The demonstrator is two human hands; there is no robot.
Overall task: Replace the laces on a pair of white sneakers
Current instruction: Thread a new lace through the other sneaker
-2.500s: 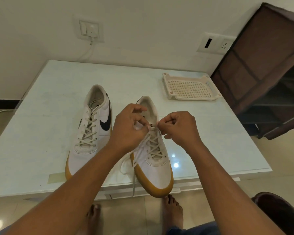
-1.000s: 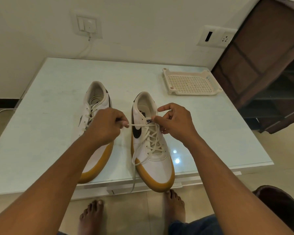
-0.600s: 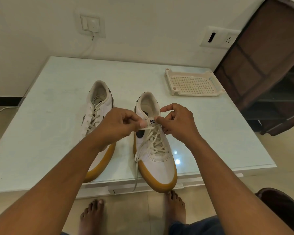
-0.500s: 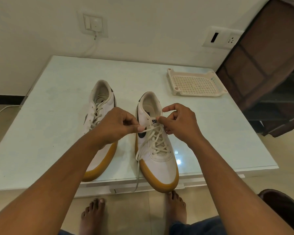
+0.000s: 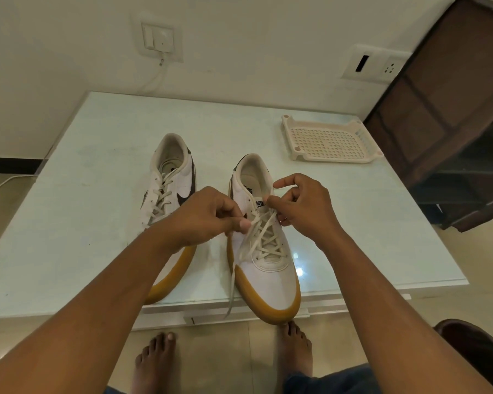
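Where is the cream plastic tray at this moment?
In the head view the cream plastic tray lies on the far right part of the table, beyond the right sneaker and beside the brown cabinet.

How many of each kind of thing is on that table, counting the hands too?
Sneakers: 2, the left sneaker and the right sneaker.
Tray: 1, the plastic tray.
Hands: 2, the left hand and the right hand, both pinching the right sneaker's lace.
Total: 5.

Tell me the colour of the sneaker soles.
Tan-yellow soles, clearest at the toes in the head view.
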